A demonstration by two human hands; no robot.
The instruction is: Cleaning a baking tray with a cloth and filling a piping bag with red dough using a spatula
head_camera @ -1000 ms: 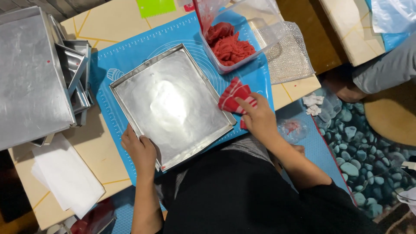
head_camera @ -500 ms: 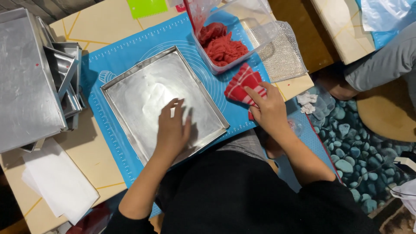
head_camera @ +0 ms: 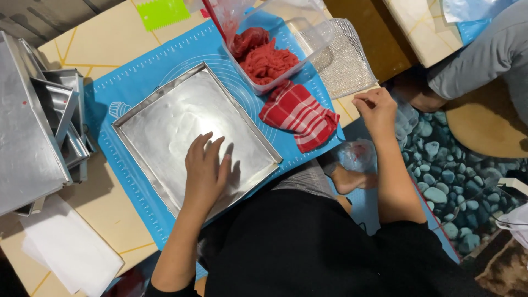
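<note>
A shallow metal baking tray point(head_camera: 165, 118) lies on a blue silicone mat point(head_camera: 137, 71) on the low table. My left hand point(head_camera: 206, 168) rests flat inside the tray near its front edge, fingers spread, holding nothing. A red and white striped cloth point(head_camera: 300, 114) lies on the mat to the right of the tray. My right hand point(head_camera: 377, 110) hovers past the table's right edge, beside the cloth, fingers curled loosely with nothing in them. A clear plastic tub point(head_camera: 275, 55) of red dough sits behind the cloth.
Stacked metal tins and a large metal lid point(head_camera: 27, 121) stand at the left. White paper sheets point(head_camera: 66, 247) lie at the front left. A mesh sheet point(head_camera: 341, 55) and a green scraper point(head_camera: 162, 11) lie at the back. Another person's grey sleeve point(head_camera: 484, 55) shows at right, above pebble-patterned flooring point(head_camera: 440, 176).
My left hand moved from the tray's front corner onto its inside. My right hand let go of the striped cloth and drew away to the right, off the table.
</note>
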